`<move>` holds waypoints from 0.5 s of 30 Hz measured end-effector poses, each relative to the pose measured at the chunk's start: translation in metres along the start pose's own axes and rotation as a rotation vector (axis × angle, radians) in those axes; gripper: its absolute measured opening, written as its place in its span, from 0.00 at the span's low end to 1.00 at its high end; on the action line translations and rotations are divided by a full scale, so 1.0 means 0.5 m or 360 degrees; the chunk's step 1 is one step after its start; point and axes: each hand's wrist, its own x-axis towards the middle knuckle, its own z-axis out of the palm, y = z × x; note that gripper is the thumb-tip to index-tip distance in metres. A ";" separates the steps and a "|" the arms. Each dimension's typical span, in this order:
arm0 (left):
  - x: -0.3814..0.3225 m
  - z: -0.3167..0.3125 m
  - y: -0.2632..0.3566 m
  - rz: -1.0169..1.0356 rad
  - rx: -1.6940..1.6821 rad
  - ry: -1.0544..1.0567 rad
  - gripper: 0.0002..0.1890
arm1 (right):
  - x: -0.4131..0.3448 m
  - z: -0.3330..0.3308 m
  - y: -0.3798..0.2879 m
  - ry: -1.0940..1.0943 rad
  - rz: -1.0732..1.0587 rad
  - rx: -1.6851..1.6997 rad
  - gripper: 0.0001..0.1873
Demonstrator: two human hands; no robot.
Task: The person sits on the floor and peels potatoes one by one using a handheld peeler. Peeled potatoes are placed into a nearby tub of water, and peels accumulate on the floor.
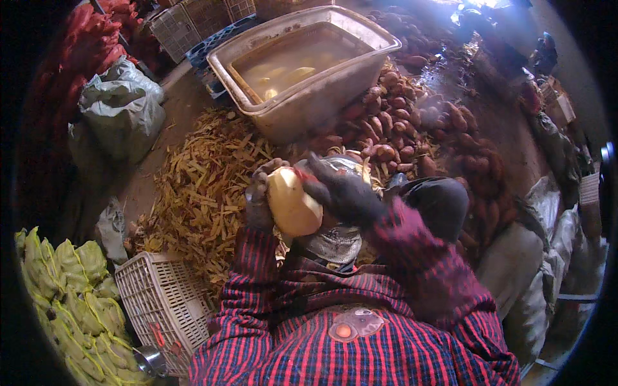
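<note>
My left hand point(259, 198), in a dark glove, grips a large peeled sweet potato point(294, 205) from its left side. The tuber's bare flesh is pale yellow. My right hand point(345, 193), also gloved, is closed around a small red tool point(308, 177) at the tuber's upper right. Motion blurs that hand, and most of the tool is hidden, so its exact kind cannot be told. Below both hands, a whitish sheet point(338, 243) lies over my lap. Peel strips point(207, 183) form a broad heap to the left, beyond my left forearm.
Ahead stands a large plastic tub point(309, 103) of cloudy water with peeled tubers in it. Unpeeled sweet potatoes point(386, 130) are piled at its right. A plastic crate point(161, 299) and filled yellow-green mesh sacks point(77, 299) flank my left; pale sacks point(521, 270) stand at right.
</note>
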 end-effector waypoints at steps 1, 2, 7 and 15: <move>0.003 0.000 0.001 -0.0043 0.0050 0.0053 0.28 | 0.036 -0.015 -0.011 -0.0166 -0.0088 0.0027 0.32; 0.004 0.000 0.000 -0.0088 0.0099 0.0105 0.27 | 0.061 -0.022 -0.017 -0.0413 -0.0058 -0.0087 0.32; 0.000 -0.030 -0.024 -0.0087 0.0124 0.0235 0.28 | -0.070 0.073 0.029 -0.0137 0.0157 -0.0199 0.32; -0.032 -0.027 -0.018 -0.0505 -0.0020 0.0857 0.35 | -0.176 0.081 0.013 -0.0219 0.0213 -0.0344 0.31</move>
